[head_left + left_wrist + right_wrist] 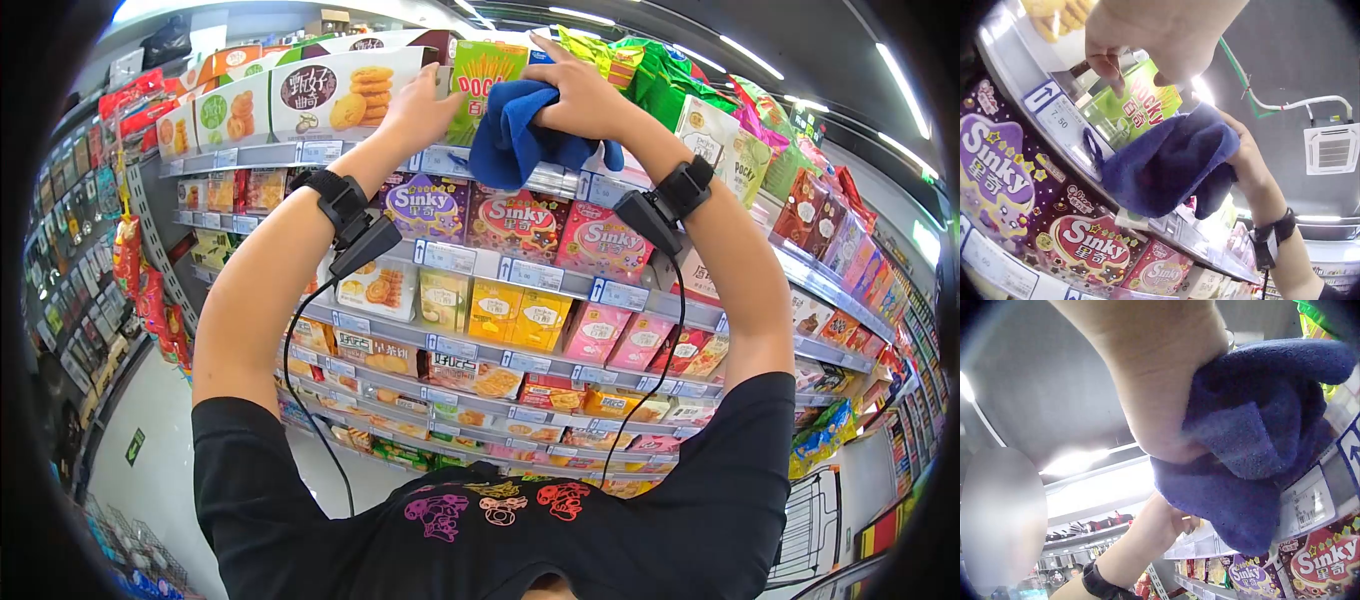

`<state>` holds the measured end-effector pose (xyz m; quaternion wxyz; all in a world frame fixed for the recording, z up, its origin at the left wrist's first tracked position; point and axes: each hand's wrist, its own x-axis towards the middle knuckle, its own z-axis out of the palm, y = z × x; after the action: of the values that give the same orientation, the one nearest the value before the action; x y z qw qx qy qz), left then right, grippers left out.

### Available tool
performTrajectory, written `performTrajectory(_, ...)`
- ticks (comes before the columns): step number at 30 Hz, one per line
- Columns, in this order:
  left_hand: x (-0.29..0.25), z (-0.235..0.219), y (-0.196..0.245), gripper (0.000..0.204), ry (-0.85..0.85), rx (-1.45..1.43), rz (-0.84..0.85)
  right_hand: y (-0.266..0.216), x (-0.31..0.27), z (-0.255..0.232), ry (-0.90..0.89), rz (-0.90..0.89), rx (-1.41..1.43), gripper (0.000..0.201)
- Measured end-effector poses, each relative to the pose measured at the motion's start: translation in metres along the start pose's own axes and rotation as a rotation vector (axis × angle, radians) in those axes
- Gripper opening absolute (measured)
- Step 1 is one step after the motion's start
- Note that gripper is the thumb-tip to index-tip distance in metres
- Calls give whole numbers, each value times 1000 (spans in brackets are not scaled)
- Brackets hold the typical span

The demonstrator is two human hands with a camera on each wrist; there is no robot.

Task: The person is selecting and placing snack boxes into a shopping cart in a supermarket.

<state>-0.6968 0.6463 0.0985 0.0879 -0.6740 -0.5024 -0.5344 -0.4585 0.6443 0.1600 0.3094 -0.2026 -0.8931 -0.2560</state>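
A bunched blue cloth (517,130) hangs from my right hand (585,95), which grips it at the top shelf's front edge. In the head view the cloth covers the lower right of a green Pocky box (485,75). My left hand (418,108) is at the left side of that box, fingers pointing up and loosely bent, the thumb near its edge. The left wrist view shows these fingers (1110,72) over the box's upper part. A large white cookie box (340,95) stands just left of the left hand. The right wrist view shows the cloth (1254,419) folded, hiding most of the right fingers.
Below the top shelf edge stand several Sinky boxes (515,222) behind price tags (445,257). Lower shelves carry yellow boxes (515,315) and pink boxes (598,332). Green snack bags (665,85) fill the top shelf at right. A shopping cart (808,520) stands at lower right.
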Motion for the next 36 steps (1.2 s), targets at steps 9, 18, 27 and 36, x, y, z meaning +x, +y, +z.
performTrajectory(9, -10, 10, -2, 52, -139, 87, 75, 9, 11, 0, -116, 29, -71, 55)
performTrajectory(18, -17, 9, 12, 42, 60, 18, 43, 16, 10, -7, -125, 127, 278, 47)
performTrajectory(27, -17, 18, 8, 50, 150, 5, 44, -6, 0, 18, 105, 91, 303, 47)
performTrajectory(36, -14, 10, 6, 56, 80, -1, 22, -9, 7, 20, 128, 244, 798, 46)
